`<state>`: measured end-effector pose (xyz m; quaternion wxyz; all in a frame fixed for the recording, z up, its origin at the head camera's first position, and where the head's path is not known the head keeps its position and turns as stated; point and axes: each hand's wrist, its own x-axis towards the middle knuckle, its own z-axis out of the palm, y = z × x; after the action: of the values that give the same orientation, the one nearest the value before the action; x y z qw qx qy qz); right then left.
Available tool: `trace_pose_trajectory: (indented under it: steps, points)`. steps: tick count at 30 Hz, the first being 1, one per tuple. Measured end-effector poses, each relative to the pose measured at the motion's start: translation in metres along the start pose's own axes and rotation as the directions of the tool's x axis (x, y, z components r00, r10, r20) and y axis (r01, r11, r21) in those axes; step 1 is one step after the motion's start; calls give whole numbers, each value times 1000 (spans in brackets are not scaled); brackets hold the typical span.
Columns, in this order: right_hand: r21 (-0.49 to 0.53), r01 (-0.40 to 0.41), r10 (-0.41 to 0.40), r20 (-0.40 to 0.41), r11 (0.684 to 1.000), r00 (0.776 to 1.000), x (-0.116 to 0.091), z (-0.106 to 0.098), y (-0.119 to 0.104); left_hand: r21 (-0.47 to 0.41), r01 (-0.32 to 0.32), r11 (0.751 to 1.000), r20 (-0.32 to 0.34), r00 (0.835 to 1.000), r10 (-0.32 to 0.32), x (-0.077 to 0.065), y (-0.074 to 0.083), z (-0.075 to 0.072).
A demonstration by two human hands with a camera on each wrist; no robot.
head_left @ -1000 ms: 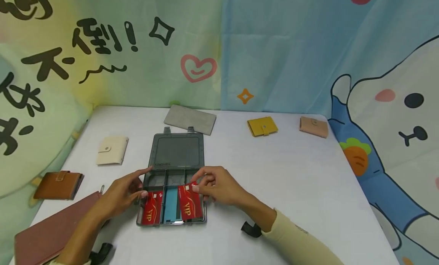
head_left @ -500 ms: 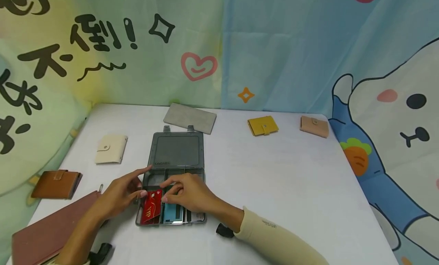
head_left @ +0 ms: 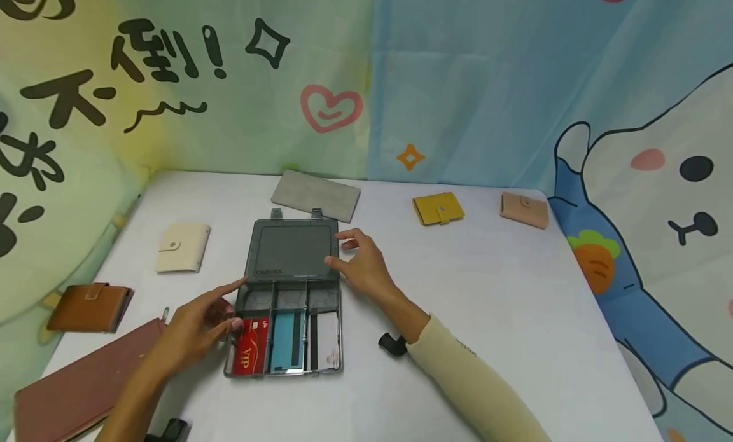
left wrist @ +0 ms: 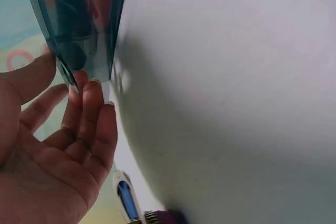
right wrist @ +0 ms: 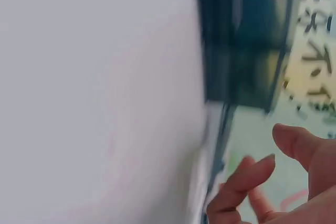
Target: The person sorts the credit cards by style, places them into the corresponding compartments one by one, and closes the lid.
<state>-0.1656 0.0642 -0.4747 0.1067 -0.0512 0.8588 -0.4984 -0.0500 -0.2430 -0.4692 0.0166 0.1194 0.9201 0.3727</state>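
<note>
A dark translucent plastic storage box [head_left: 276, 296] lies on the table with its lid [head_left: 294, 251] folded back flat. Three front compartments hold a red VIP card [head_left: 252, 346], a blue card [head_left: 287, 341] and a white card with a black stripe [head_left: 328, 341]. My left hand [head_left: 191, 324] holds the box's left edge between thumb and fingers; the left wrist view shows the fingertips at the box corner [left wrist: 86, 45]. At the lid's right edge is my right hand [head_left: 366, 264], thumb and fingers apart, nothing between them. Whether it touches the lid is unclear.
A grey wallet [head_left: 315, 195] lies behind the lid. Yellow [head_left: 438, 208] and pink [head_left: 523, 210] card holders sit at the back right. On the left are a cream card holder [head_left: 183, 247], a brown wallet [head_left: 90, 307] and a long reddish-brown wallet [head_left: 86, 385].
The right hand lifted a red card off the right compartment, crossed to the left compartment, left it there and moved up to the lid's right edge. The left hand stayed on the box.
</note>
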Motion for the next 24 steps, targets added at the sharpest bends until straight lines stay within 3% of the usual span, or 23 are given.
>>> trace_pose_trajectory:
  steps: [2,5,10,15,20,22,24]
  points:
    - [44,-65,65,-1,997,998,9,-3,7,-38,26,999,-9,1000,-27,-5,0,0]
    - [165,-149,139,68,975,988,15,-6,9,-112,61,992,17,998,-60,-14,0,-1]
    - [361,-219,161,183,907,970,20,-7,7,-261,101,960,58,994,-89,-22,-1,1]
    - [483,-196,125,176,853,976,21,-11,-2,-396,141,907,63,990,-126,-24,-3,7]
    - [584,-145,60,163,798,985,13,-22,-10,-449,136,883,65,991,-119,-24,-4,11]
    - [594,-128,29,173,794,984,7,-28,-13,-463,140,875,66,990,-123,-23,-4,10]
    - [573,-105,-8,191,812,981,0,-33,-15,-473,157,867,69,988,-141,-24,-4,9]
